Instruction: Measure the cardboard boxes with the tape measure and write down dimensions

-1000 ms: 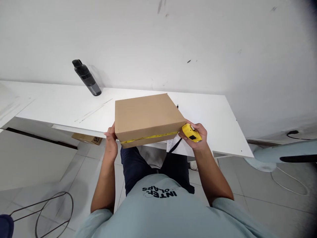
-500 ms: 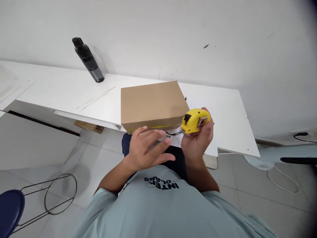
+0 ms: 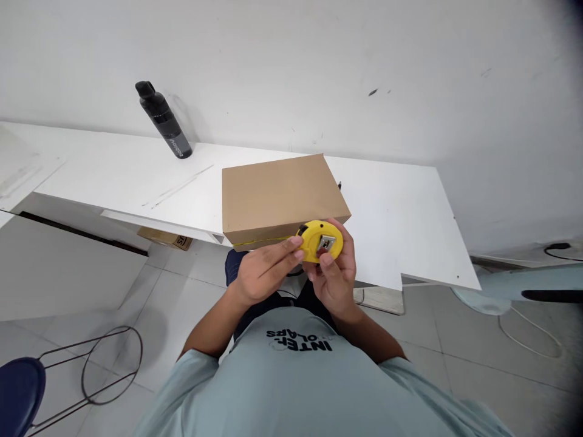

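Note:
A yellow tape measure (image 3: 322,241) rests in my right hand (image 3: 339,276), which is closed round its case with the thumb by the metal clip. From the other side, the fingertips of my left hand (image 3: 266,273) pinch the left end of the same case, near its black button. Just beyond both hands lies a closed brown cardboard box (image 3: 280,194), its near edge slightly over the table edge. Along the box's front face runs a thin yellow strip (image 3: 259,241), partly hidden by my left hand.
The white table (image 3: 387,200) runs along the wall. A black bottle (image 3: 164,120) stands at the back left. Behind the box's right edge, a small dark tip (image 3: 339,186) shows. A dark blue stool (image 3: 20,391) is at lower left; another carton (image 3: 164,237) sits under the table.
My right hand has brought the tape measure left and down, in front of the box. My left hand, spread before, has closed its fingertips on the case's left end.

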